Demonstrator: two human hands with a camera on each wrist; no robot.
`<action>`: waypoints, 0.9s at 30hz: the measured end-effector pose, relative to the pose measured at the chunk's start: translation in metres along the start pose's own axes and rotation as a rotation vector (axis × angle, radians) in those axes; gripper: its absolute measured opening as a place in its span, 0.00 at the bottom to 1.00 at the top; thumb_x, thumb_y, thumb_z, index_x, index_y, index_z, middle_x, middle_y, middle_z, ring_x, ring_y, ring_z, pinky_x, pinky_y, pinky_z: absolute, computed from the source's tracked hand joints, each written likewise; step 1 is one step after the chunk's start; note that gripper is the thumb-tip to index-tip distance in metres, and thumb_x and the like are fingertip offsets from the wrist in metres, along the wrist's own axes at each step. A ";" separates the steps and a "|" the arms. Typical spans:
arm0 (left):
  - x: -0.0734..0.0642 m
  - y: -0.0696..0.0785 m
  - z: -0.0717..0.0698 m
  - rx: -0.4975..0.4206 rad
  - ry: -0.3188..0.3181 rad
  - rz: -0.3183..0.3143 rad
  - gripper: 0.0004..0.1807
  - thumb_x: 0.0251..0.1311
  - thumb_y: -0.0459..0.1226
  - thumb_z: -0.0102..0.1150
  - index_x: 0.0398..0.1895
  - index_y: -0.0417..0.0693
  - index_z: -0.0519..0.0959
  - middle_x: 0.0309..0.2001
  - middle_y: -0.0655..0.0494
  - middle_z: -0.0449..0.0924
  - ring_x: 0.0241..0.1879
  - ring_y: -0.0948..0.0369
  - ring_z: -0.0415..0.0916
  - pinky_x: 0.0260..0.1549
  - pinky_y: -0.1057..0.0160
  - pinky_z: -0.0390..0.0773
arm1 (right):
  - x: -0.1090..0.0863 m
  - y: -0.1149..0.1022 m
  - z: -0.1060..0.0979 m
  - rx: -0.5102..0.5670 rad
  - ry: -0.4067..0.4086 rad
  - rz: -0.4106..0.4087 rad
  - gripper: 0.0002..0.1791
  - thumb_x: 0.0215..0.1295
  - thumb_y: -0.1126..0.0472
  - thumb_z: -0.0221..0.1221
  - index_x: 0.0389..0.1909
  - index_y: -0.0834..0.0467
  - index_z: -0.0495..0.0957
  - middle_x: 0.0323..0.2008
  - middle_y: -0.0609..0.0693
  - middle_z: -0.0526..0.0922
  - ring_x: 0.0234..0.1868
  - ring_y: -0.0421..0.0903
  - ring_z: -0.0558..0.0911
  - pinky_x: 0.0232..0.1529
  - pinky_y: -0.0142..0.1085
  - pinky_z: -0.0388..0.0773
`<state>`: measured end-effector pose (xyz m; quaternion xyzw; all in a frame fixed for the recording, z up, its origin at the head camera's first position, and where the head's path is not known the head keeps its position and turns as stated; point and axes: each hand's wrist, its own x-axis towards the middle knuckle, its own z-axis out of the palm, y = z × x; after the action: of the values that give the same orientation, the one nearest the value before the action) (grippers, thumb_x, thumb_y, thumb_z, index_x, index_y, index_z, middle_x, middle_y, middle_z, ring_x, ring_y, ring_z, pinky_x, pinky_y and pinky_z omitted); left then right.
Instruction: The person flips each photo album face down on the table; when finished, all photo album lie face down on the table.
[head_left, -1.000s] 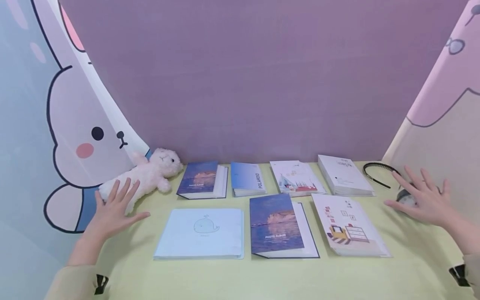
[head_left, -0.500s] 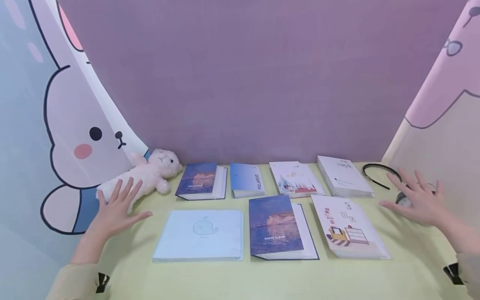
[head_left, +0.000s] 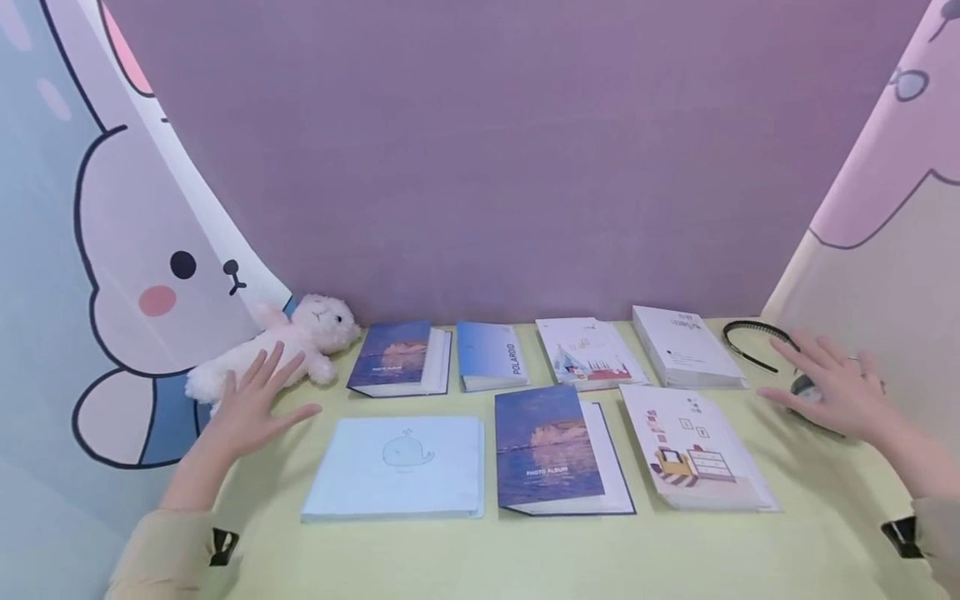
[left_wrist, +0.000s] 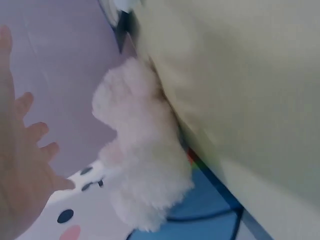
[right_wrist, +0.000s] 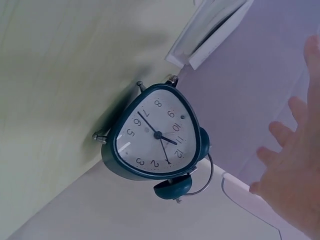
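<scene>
My left hand (head_left: 258,400), fingers spread, hovers by a fluffy white plush toy (head_left: 300,342) at the left. The left wrist view has the plush (left_wrist: 145,140) apart from that hand. On the right, my other hand (head_left: 840,387) is spread above a dark green twin-bell alarm clock (right_wrist: 157,135), which it partly covers in the head view. Neither hand holds anything. Between them lie several albums: a pale one with a whale (head_left: 397,467), a "PHOTO ALBUM" with a sea cliff (head_left: 551,450), and one showing furniture (head_left: 693,454).
A back row holds a smaller cliff-cover album (head_left: 393,358), a blue "POLAROID" album (head_left: 491,354), a tent-picture album (head_left: 588,350) and a thick white album (head_left: 686,346). A black headband (head_left: 750,342) lies right of them. A purple backdrop (head_left: 480,167) rises behind the yellow-green table (head_left: 525,558).
My left hand has shifted a little to the right and up. The right hand has drifted slightly left, and the head view has moved a little. The albums and plush keep their places.
</scene>
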<state>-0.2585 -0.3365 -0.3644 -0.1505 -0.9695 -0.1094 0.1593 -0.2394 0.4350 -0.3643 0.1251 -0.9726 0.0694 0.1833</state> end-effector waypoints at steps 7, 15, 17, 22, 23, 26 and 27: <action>0.034 0.031 0.004 -0.190 -0.020 -0.039 0.42 0.60 0.57 0.54 0.70 0.42 0.59 0.72 0.37 0.49 0.68 0.37 0.48 0.62 0.34 0.54 | 0.012 -0.007 -0.010 0.084 0.054 -0.034 0.35 0.60 0.51 0.61 0.66 0.60 0.64 0.60 0.72 0.66 0.54 0.75 0.67 0.43 0.67 0.66; 0.069 0.078 0.020 -0.256 0.002 0.044 0.35 0.63 0.48 0.55 0.68 0.40 0.61 0.69 0.37 0.57 0.68 0.40 0.54 0.64 0.38 0.56 | 0.024 -0.028 -0.012 0.160 0.061 -0.020 0.25 0.63 0.54 0.59 0.58 0.63 0.72 0.55 0.71 0.72 0.54 0.73 0.69 0.47 0.65 0.65; 0.074 0.087 0.025 -0.276 0.014 0.063 0.32 0.63 0.45 0.56 0.67 0.41 0.62 0.68 0.37 0.58 0.67 0.39 0.55 0.63 0.37 0.57 | 0.027 -0.031 -0.011 0.171 0.051 -0.019 0.25 0.63 0.54 0.59 0.58 0.63 0.72 0.55 0.71 0.72 0.54 0.72 0.69 0.48 0.65 0.64; 0.089 0.105 0.038 -0.339 0.040 0.100 0.31 0.63 0.43 0.57 0.66 0.43 0.64 0.64 0.40 0.67 0.62 0.44 0.66 0.60 0.45 0.67 | 0.035 -0.037 -0.006 0.191 0.047 -0.014 0.26 0.62 0.53 0.60 0.57 0.63 0.72 0.55 0.68 0.74 0.56 0.70 0.69 0.50 0.63 0.65; 0.092 0.109 0.041 -0.363 0.041 0.102 0.31 0.63 0.43 0.57 0.66 0.43 0.64 0.62 0.41 0.69 0.60 0.46 0.69 0.58 0.46 0.70 | 0.036 -0.037 -0.005 0.197 0.053 -0.019 0.25 0.62 0.53 0.60 0.56 0.63 0.73 0.55 0.68 0.74 0.56 0.70 0.69 0.50 0.62 0.65; 0.102 0.124 0.046 -0.429 0.025 0.097 0.30 0.63 0.44 0.56 0.67 0.45 0.64 0.60 0.42 0.72 0.53 0.49 0.76 0.52 0.51 0.76 | 0.038 -0.036 0.000 0.216 0.077 -0.031 0.23 0.61 0.55 0.61 0.53 0.64 0.75 0.52 0.67 0.77 0.54 0.69 0.71 0.47 0.61 0.67; 0.106 0.129 0.048 -0.443 0.021 0.097 0.30 0.63 0.45 0.56 0.67 0.46 0.64 0.60 0.43 0.72 0.52 0.50 0.77 0.52 0.52 0.77 | 0.039 -0.036 0.001 0.222 0.080 -0.031 0.22 0.62 0.55 0.61 0.52 0.64 0.75 0.51 0.66 0.77 0.53 0.68 0.72 0.47 0.61 0.68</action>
<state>-0.3249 -0.1766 -0.3513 -0.2270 -0.9117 -0.3136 0.1374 -0.2651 0.3917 -0.3474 0.1571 -0.9488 0.1789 0.2078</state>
